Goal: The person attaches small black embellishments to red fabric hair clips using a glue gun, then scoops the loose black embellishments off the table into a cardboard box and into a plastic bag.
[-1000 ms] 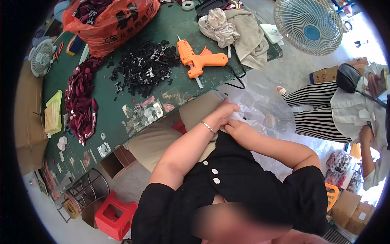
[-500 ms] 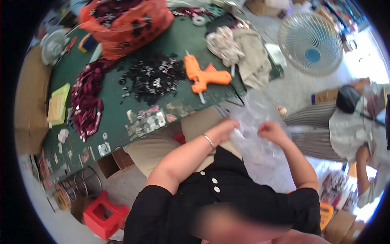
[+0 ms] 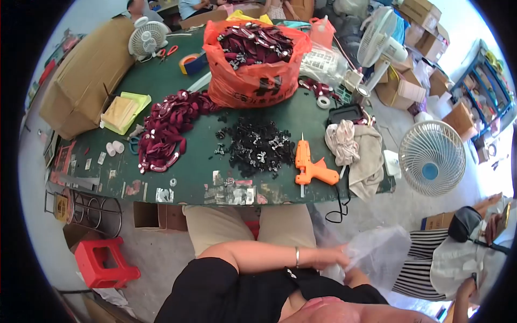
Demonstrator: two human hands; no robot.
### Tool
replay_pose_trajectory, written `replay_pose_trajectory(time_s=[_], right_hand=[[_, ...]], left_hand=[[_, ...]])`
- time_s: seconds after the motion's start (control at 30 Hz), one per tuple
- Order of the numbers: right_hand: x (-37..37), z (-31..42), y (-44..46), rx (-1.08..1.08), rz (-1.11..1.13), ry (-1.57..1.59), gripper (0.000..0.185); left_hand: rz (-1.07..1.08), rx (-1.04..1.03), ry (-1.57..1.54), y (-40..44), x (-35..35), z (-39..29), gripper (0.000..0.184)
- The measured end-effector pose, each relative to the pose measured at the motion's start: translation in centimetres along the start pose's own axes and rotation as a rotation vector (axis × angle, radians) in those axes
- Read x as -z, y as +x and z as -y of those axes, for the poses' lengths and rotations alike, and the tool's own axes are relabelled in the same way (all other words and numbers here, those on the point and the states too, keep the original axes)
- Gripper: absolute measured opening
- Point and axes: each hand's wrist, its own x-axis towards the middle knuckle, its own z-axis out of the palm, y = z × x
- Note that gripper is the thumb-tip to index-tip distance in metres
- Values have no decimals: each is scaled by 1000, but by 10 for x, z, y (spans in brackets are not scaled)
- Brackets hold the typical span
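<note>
A clear plastic bag (image 3: 381, 250) hangs at my right side, beside my lap. My left hand (image 3: 335, 257), below a wrist with a silver bangle (image 3: 297, 257), reaches across my body and is closed on the bag's near edge. Just below it, my right hand (image 3: 355, 278) is against the same bag, its fingers partly hidden by the plastic and the other hand. On the green table (image 3: 188, 188) in front lie a pile of small black clips (image 3: 259, 146), an orange glue gun (image 3: 315, 169) and a heap of dark red fabric pieces (image 3: 167, 126).
A red plastic bag (image 3: 253, 89) full of dark red pieces stands on the table. A beige cloth (image 3: 366, 161) lies at its right edge. A fan (image 3: 432, 159) stands right of the table, near a person in striped trousers (image 3: 423, 264). A red stool (image 3: 105, 262) is at left.
The view has swung up and left, showing more of the table and room. Both hands have come closer together at my right side, with the plastic bag still at them.
</note>
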Motion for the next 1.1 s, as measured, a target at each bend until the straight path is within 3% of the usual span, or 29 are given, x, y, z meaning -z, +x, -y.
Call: replay_pose_trajectory(time_s=[0.1, 0.2, 0.3, 0.4, 0.53, 0.57, 0.7, 0.73, 0.83, 0.87, 0.93, 0.97, 1.0, 1.07, 1.1], right_hand=[[29, -71, -33, -36, -162, -200, 38], [71, -147, -77, -95, -328, -386, 38], [146, -216, -129, -155, -467, -594, 39], [242, -334, -192, -217, -602, -809, 40], [240, -493, -197, -286, -814, -1072, 42], [238, -495, -197, -298, -864, -1135, 42], [237, -486, -205, -365, -1077, -1388, 44], [208, -485, -167, -384, -1131, -1450, 44], [97, -449, -69, -289, -875, -1157, 45], [49, -353, -23, -260, -793, -1061, 45], [-23, -69, 61, -203, -631, -873, 45], [-49, 35, 87, -176, -548, -779, 45], [-69, 76, 102, -151, -465, -682, 46], [-105, 73, 104, -114, -307, -482, 46], [-119, 67, 104, -96, -233, -383, 46]], left_hand=[[88, 41, -86, -12, -12, -16, 63], [36, 55, -142, -11, -5, -9, 64], [45, 94, -143, -17, -15, -27, 68], [58, 101, -140, -14, -12, -20, 68], [39, 78, -213, -21, -19, -33, 67], [48, 66, -182, -19, -15, -29, 67], [92, 47, -112, -11, -1, -17, 68], [89, 48, -111, -9, 3, -17, 68], [123, 44, -86, -7, 9, -20, 67], [91, -50, -92, -7, 9, -25, 67], [62, -146, -101, -2, 13, -32, 67], [-37, -194, 21, 4, 20, -32, 70], [-136, -238, 144, 10, 30, -31, 73], [-430, -38, 722, 30, 71, -26, 86], [-602, -64, 874, 41, 97, 0, 102]])
